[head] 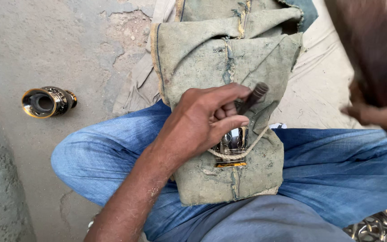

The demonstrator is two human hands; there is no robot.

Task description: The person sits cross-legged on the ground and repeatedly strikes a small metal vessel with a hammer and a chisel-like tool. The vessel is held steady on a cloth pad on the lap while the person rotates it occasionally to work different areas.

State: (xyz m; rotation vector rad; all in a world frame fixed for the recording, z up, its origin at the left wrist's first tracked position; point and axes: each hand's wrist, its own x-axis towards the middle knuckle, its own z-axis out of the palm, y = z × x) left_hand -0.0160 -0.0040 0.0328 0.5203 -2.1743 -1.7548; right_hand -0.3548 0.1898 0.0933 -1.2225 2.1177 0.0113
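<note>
The left hand grips a dark metal punch over the rope-bound embossed brass piece; the blurred right hand, clenched on something dark, could strike its fingers.

Brass-rimmed metal cup lying sideways on concrete floor, left; shiny metal pieces, prob. similar, btm right.

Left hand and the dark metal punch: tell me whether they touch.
Touching. The head view shows the left hand with its fingers wrapped around the dark punch, no gap between them.
</note>
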